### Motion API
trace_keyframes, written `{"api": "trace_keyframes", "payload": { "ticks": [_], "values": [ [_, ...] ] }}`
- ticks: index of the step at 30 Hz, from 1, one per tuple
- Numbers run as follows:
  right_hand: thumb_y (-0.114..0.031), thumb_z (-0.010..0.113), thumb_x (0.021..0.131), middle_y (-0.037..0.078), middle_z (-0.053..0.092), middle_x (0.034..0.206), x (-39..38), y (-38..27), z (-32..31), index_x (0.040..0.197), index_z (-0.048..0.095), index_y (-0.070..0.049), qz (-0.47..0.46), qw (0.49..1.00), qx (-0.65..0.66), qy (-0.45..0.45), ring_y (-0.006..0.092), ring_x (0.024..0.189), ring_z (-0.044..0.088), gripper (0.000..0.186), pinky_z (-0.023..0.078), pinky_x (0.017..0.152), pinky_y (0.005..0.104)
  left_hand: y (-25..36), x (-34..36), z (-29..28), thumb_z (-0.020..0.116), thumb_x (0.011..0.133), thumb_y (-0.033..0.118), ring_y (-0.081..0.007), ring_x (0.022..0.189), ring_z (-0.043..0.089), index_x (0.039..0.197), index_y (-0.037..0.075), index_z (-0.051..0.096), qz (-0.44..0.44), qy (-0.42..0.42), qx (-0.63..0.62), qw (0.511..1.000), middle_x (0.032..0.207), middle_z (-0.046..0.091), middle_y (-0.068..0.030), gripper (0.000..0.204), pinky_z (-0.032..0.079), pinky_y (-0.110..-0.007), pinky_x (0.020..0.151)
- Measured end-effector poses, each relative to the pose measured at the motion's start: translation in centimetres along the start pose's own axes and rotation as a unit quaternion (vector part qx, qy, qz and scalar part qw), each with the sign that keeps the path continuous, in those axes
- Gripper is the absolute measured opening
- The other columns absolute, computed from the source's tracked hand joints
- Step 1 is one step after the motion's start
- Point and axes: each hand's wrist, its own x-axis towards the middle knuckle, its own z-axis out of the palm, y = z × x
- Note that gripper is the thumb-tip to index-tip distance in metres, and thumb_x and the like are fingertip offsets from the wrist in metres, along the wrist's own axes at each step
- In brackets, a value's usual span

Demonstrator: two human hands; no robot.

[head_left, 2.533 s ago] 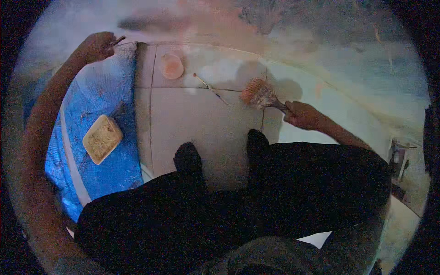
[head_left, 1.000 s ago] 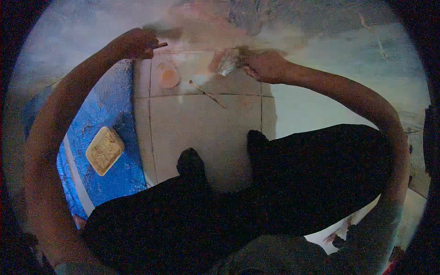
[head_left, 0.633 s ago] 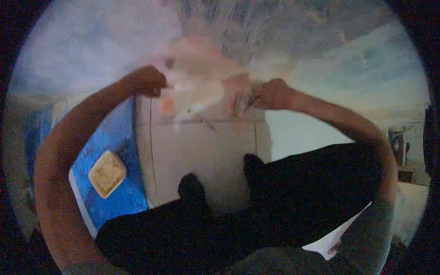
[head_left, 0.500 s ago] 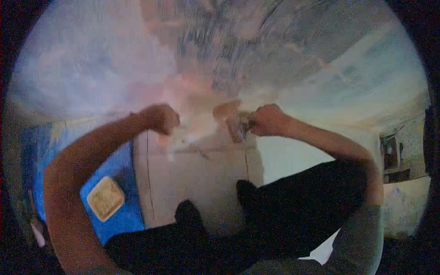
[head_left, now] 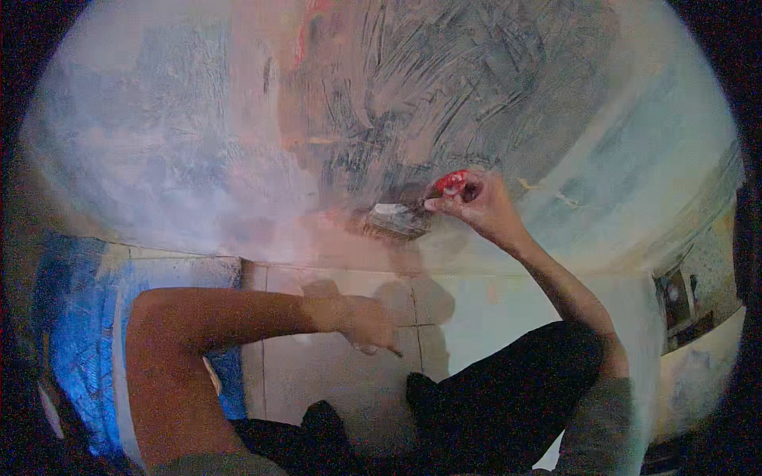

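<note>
My right hand is closed at the lower part of a painted, streaky wall, gripping a red-handled tool. The tool's flat dark end seems to lie against the wall, left of my fingers; its exact kind is unclear. Lower down, my left hand hangs over the floor with its fingers curled and somewhat blurred. A thin dark tip sticks out below those fingers, but what it belongs to cannot be made out. Behind my left forearm, only the edge of a pale squarish tub shows.
Blue sheeting covers the floor on the left. Beige tiles lie between my dark-clad knees, and a pale smooth panel is to their right. Dark boxy fittings sit at the far right.
My left hand has come down from the wall and rightward over the tiles. My right hand has stayed by the wall and turned, so the tool's red handle now shows. The tub is now mostly hidden.
</note>
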Motion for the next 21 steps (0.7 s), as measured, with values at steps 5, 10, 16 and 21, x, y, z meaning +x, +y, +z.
{"api": "trace_keyframes", "payload": {
  "ticks": [5, 10, 16, 21],
  "values": [
    [-0.024, 0.074, 0.071, 0.009, 0.065, 0.079, -0.1, -2.1, -0.9, 0.088, 0.069, -0.01, -0.317, 0.902, -0.215, 0.199, 0.0233, 0.072, 0.063, 0.022, 0.05, 0.069, 0.0347, 1.0, 0.2, 1.1, 0.058, 0.075, 0.021, -0.0312, 0.082, 0.063, 0.091, 0.003, 0.062, 0.048, 0.047, -0.079, 0.995, 0.086, 0.063, -0.0143, 0.025, 0.051, -0.046, 0.069],
    [-0.017, 0.071, 0.073, 0.01, 0.067, 0.089, -1.5, -6.2, -3.0, 0.096, 0.065, -0.005, -0.312, 0.928, -0.069, 0.19, 0.0259, 0.086, 0.065, 0.026, 0.052, 0.072, 0.0341, -0.1, 0.2, 0.9, 0.059, 0.072, 0.019, -0.031, 0.079, 0.063, 0.082, 0.003, 0.062, 0.035, 0.019, -0.019, 0.999, 0.078, 0.063, -0.0135, 0.019, 0.05, -0.046, 0.066],
    [-0.009, 0.066, 0.072, 0.016, 0.064, 0.1, 0.9, -11.7, -6.1, 0.1, 0.064, -0.003, -0.581, 0.734, -0.245, 0.25, 0.0314, 0.093, 0.064, 0.029, 0.054, 0.076, 0.0352, -1.4, 1.2, 1.2, 0.062, 0.068, 0.02, -0.0313, 0.078, 0.063, 0.079, 0.003, 0.062, 0.055, 0.071, -0.027, 0.996, 0.077, 0.064, -0.0129, 0.02, 0.05, -0.047, 0.065],
    [-0.012, 0.065, 0.069, 0.015, 0.062, 0.099, 4.5, -10.0, -2.7, 0.092, 0.061, -0.008, -0.651, 0.597, -0.42, 0.207, 0.0317, 0.088, 0.064, 0.024, 0.055, 0.078, 0.0384, -1.8, 2.3, 0.0, 0.065, 0.066, 0.02, -0.0329, 0.07, 0.063, 0.087, 0.005, 0.064, 0.117, 0.104, 0.058, 0.986, 0.073, 0.064, -0.0135, 0.027, 0.049, -0.047, 0.058]
  ]
}}
